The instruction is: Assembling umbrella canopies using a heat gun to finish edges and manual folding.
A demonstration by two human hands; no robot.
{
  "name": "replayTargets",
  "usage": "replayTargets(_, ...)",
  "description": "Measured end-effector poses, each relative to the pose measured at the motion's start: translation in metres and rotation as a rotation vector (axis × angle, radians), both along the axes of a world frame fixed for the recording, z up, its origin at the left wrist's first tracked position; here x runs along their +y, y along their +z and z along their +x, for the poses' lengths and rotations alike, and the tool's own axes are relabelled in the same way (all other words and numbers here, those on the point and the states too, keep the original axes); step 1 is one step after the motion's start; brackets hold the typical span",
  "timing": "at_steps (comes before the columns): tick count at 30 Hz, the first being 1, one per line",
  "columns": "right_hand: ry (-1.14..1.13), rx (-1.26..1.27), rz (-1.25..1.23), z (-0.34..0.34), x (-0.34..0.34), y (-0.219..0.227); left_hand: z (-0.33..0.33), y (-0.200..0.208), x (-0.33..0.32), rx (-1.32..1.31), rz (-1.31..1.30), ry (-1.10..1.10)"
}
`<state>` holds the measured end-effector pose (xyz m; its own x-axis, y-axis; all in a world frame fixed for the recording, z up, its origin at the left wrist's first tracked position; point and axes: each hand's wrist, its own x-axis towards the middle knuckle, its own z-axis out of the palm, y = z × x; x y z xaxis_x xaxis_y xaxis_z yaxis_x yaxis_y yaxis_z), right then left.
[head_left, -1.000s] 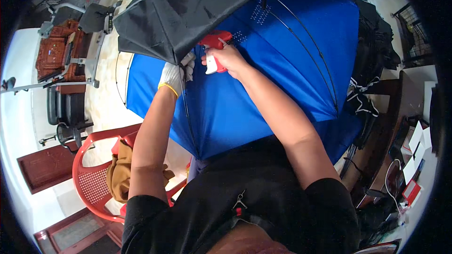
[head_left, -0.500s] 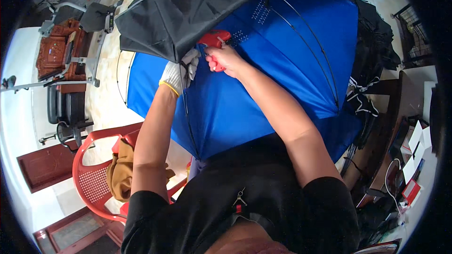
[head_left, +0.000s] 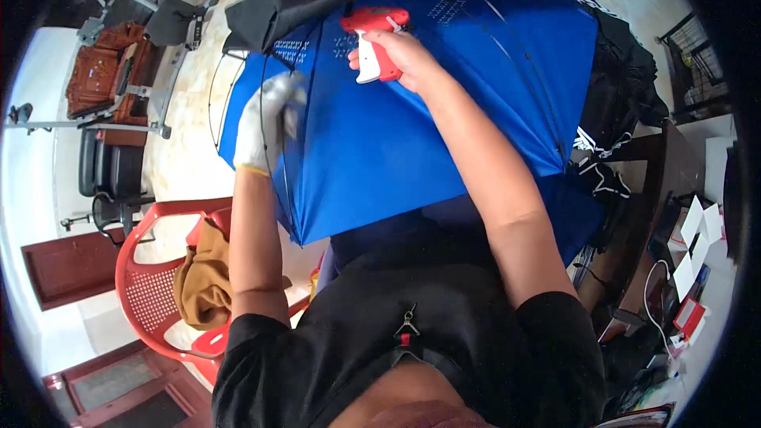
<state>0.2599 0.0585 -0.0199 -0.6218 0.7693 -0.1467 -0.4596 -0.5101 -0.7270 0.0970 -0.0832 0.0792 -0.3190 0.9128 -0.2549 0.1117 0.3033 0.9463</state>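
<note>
Nearby, a red plastic chair bore brown cloth, a thin black rib crossed the white-gloved left hand, grip unclear, the right hand held a red-and-white plastic gun over blue fabric.

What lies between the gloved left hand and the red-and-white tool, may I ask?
The head view shows blue fabric there, with a thin dark rib.

Right fingers around red-white pistol-shaped tool; gloved left fingers blurred, apart; blue umbrella beneath.
</note>
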Motion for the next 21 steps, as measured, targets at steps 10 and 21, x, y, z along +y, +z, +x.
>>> replayTargets(10, 0.193, -0.248, 0.227, 0.009, -0.037, -0.003, 0.012, -0.106, -0.047, 1.856, 0.055, -0.089)
replayTargets(21, -0.022, -0.265, 0.259, -0.015, -0.144, -0.071, 0.005, -0.129, -0.047, 1.839, -0.067, -0.066)
